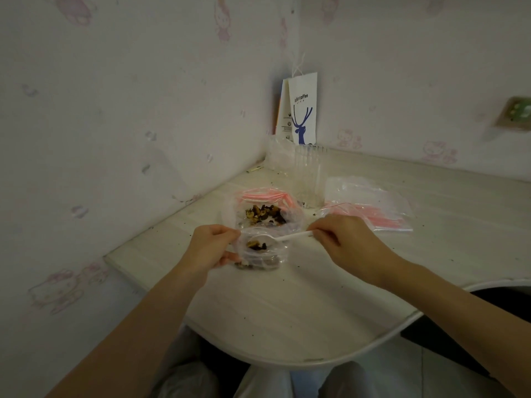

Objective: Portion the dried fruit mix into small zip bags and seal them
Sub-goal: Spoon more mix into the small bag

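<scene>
My left hand [211, 245] grips the left edge of a small clear zip bag [260, 251], holding its mouth open just above the table. My right hand [342, 242] pinches the handle of a white plastic spoon [290, 237]. The spoon's bowl sits inside the bag's mouth with a little dark dried fruit in it. More fruit lies at the bottom of the small bag. Just behind it lies a larger clear bag with a pink zip strip [267, 214], open and holding the dried fruit mix.
A stack of empty pink-strip zip bags [370, 208] lies to the right. A clear glass [309, 179], crumpled plastic and a white paper coffee bag [301, 110] stand in the corner. Crumbs dot the pale table [287, 305], whose curved front edge is near my lap.
</scene>
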